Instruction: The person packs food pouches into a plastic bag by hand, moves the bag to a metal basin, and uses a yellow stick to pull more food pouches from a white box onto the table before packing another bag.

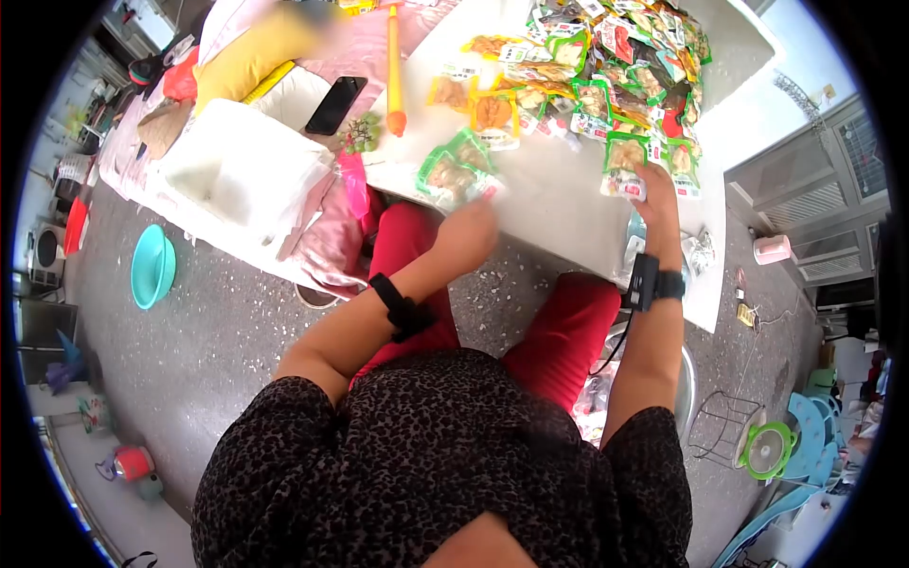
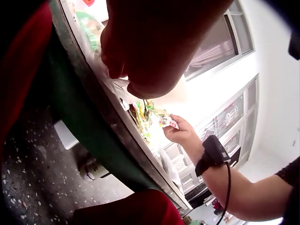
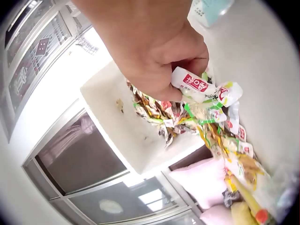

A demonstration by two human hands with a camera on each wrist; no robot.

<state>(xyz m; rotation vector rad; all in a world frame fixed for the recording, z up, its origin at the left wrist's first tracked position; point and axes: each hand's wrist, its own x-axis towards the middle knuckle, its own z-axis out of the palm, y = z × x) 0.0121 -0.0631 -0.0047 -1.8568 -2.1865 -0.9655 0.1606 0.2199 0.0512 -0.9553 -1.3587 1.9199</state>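
Observation:
The left hand [image 1: 468,237] is at the table's near edge, its fingers at the lower edge of two green-edged snack packets [image 1: 449,178]. In the left wrist view this hand [image 2: 140,51] is dark and close to the camera, beside a green-edged packet [image 2: 89,29]. At the right, the right hand [image 1: 653,197] pinches a green-and-white packet [image 1: 626,156] by its end, next to the pile of packets [image 1: 620,66]. The right wrist view shows the right hand [image 3: 150,56] with thumb and fingers on the white end of a packet [image 3: 194,84].
Orange-edged packets [image 1: 494,112] lie left of the pile. A yellow stick [image 1: 394,71], a phone [image 1: 336,105] and a white foam box [image 1: 237,170] are further left. A clear packet [image 1: 699,252] lies by the right wrist. The pile reaches into a white bin [image 3: 112,126].

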